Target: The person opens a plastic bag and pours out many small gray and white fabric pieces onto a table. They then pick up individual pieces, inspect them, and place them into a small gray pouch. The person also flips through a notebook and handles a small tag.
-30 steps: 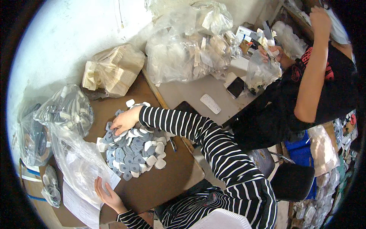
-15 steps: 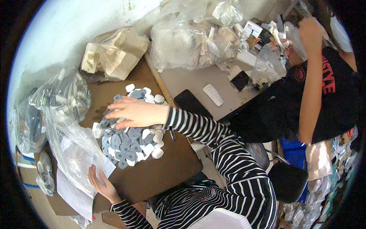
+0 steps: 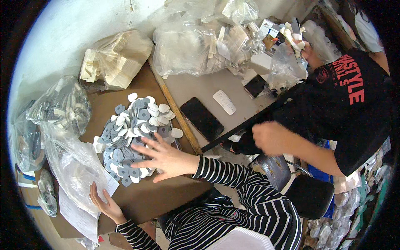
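Note:
A heap of small flat rounded pieces (image 3: 125, 137), some grey with a hole and some white, lies on the brown table (image 3: 166, 196). My right hand (image 3: 166, 158) is over the heap's near right edge, fingers spread, with nothing seen gripped. Whether its fingertips touch the pieces I cannot tell. My left hand (image 3: 107, 206) is open at the table's near left, beside a clear plastic bag (image 3: 77, 166) and a written paper sheet (image 3: 79, 214). Its fingers are apart and hold nothing.
Bags of pale pieces (image 3: 118, 58) stand by the wall, and a filled bag (image 3: 66, 106) lies at left. On the adjoining grey table are a black phone (image 3: 202, 118) and a white remote-like object (image 3: 224, 102). A co-worker in black (image 3: 333, 96) sits at right.
My right hand has moved right and nearer, off the middle of the heap, uncovering more pieces. My left hand stays by the bag. The co-worker's raised arm has come down.

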The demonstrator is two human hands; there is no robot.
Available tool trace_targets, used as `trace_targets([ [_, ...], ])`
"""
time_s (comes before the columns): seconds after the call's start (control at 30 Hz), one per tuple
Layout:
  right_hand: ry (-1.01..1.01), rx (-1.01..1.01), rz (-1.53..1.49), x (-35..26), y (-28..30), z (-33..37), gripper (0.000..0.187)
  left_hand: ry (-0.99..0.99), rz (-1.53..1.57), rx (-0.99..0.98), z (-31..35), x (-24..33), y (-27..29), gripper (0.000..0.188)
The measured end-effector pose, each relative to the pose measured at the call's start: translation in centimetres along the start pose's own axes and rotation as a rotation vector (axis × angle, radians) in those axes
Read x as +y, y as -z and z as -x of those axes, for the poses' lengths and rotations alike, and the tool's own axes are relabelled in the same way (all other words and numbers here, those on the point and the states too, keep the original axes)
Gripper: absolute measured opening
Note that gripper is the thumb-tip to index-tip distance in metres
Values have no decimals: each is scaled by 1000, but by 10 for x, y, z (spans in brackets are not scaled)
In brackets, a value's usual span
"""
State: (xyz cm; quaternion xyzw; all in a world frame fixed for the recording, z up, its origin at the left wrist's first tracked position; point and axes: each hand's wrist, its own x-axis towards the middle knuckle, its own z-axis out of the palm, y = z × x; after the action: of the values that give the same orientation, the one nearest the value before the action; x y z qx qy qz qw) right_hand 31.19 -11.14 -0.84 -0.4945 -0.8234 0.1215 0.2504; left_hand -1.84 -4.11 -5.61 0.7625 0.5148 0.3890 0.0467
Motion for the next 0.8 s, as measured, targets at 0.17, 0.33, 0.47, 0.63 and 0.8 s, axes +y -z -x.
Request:
trace_targets([
  [0.17, 10, 86, 165, 17, -48, 2, 68, -1, 6, 32, -8, 11, 10, 38],
  [0.33, 2, 117, 111, 1, -38, 0, 66, 59, 94, 76, -9, 26, 17, 39],
  [0.47, 13, 67, 66, -8, -42, 13, 66, 54, 232, 98, 3, 35, 11, 40],
  [0.63, 21, 107, 96, -4, -58, 16, 56, -250, 217, -154, 14, 58, -7, 40],
  [0.8, 13, 113, 102, -4, -59, 16, 50, -245, -2, -314, 10, 81, -31, 46],
])
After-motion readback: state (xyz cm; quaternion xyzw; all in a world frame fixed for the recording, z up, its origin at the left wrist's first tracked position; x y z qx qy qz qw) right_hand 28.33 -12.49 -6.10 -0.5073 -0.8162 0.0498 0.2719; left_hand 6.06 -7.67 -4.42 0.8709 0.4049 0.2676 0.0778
